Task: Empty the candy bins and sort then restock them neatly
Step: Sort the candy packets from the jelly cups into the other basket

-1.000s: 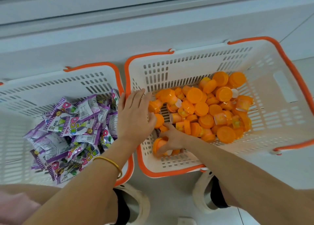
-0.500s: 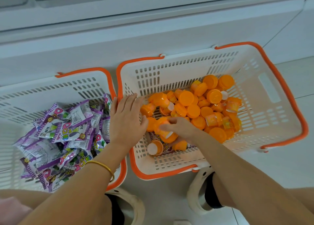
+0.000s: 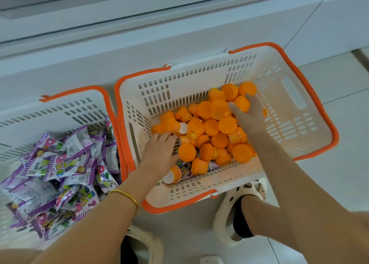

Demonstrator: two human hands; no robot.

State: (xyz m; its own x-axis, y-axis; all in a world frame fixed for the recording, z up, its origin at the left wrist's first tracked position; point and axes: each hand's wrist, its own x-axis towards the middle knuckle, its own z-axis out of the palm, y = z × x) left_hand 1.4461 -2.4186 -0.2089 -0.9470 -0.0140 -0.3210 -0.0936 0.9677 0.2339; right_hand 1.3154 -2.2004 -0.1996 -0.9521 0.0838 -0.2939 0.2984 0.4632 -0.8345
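Head view: both hands work in the orange-rimmed basket (image 3: 179, 80) of jelly cups (image 3: 211, 128).
The left hand (image 3: 159, 152) lies flat-fingered at the basket's near-left corner. The right hand (image 3: 247, 116), blurred, spreads its fingers towards the far wall. The cups look light, stiff and slick, so I'd scoop them by the handful.

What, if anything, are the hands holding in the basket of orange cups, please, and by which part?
Nothing plainly. The left hand rests flat against the orange cups; the right hand is blurred, spread over them, any grip unclear.

Orange plastic jelly cups (image 3: 211, 127) heap mid-frame in the white slotted basket (image 3: 295, 124); bare floor lies open along its right and lower walls.
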